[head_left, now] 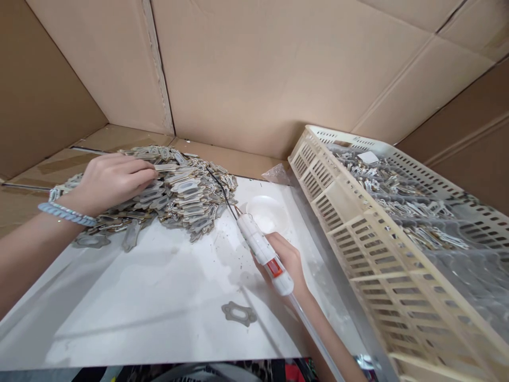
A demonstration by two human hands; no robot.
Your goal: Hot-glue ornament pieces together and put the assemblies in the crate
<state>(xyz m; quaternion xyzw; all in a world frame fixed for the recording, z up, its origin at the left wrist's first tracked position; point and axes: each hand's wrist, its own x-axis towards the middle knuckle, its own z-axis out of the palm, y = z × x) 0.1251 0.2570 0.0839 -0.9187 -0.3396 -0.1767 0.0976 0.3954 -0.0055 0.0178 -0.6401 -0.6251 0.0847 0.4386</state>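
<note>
My right hand (292,260) is wrapped round a white hot glue gun (258,241) with a red-orange part near its back end. A long clear glue stick (314,329) runs out of its rear, and its nozzle points away from me. My left hand (115,175) reaches over a heap of small flat metal plates (185,193) with scalloped outlines and oval centres. Its fingers are bent together on a plate (165,167) at the heap's top; the fingertips are partly hidden. One single plate (239,313) lies flat on the white work surface (159,297) nearer to me.
At the right stands a cream plastic crate (358,239) holding layers of similar pieces between clear plastic sheets. A shallow white dish (267,212) is beyond the glue gun, near a crumpled clear bag (277,174). Cardboard walls (246,79) enclose the back and sides.
</note>
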